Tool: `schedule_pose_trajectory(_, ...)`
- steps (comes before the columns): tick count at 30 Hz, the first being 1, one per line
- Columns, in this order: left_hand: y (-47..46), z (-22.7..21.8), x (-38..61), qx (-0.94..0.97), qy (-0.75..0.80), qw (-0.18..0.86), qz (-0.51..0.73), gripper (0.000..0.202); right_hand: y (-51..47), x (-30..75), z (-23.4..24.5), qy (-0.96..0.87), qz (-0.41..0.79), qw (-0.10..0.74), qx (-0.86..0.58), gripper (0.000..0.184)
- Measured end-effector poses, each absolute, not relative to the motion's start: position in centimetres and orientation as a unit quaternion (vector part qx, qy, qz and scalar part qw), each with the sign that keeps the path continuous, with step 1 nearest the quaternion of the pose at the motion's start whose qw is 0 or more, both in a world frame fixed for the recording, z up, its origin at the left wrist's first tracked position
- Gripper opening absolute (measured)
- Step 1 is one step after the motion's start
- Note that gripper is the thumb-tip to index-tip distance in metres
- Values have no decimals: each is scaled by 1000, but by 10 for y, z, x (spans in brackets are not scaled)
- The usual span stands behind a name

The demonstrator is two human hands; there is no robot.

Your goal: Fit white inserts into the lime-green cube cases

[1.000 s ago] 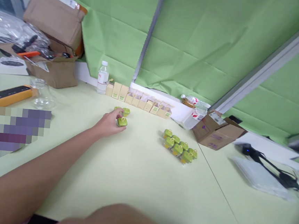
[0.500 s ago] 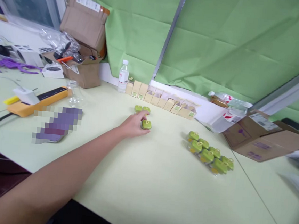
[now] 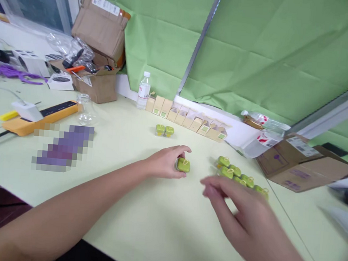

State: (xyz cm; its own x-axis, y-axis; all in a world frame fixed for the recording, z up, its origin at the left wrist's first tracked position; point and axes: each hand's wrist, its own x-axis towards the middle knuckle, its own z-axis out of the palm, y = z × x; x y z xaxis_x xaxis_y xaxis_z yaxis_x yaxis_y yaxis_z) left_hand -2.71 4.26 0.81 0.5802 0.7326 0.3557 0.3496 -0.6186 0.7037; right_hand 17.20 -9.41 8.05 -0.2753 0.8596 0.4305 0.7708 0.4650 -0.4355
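My left hand (image 3: 168, 161) has its thumb and fingers around a small clear jar with a green lid (image 3: 184, 165), a pale loop on top, at the middle of the table. Further back, two matching jars (image 3: 164, 130) stand side by side. My right hand (image 3: 243, 205) is blurred by motion at the right. Its thumb and finger tips are close together, and no object shows in them. Behind it, several more green-lidded jars (image 3: 226, 173) stand in a group, partly hidden by this hand.
Along the back wall runs a row of small beige boxes (image 3: 181, 115), beside an upright water bottle (image 3: 143, 90). Cardboard boxes (image 3: 301, 166) and lying bottles (image 3: 261, 142) are at the right. A yellow power strip (image 3: 45, 115), a glass flask (image 3: 85, 112) and a pixelated phone-like shape (image 3: 65, 147) lie left.
My left hand has brought its jar nearer and to the right, away from the two jars at the back. My right hand has come into view from the lower right.
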Motion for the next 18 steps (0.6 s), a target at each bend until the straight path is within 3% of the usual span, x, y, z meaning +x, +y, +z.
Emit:
schedule_pose_trajectory(4, 35, 5, -19, 836, 292, 334, 323, 75, -41, 168, 35, -740, 109, 384, -542, 20)
schedule_pose_trajectory(8, 29, 1, -11, 843, 256, 364, 304, 77, -31, 174, -5, -704, 193, 441, -522, 14)
schedule_pose_trajectory(18, 26, -3, -8, 835, 244, 398, 290, 81, -34, 172, -6, -680, 273, 453, -508, 9)
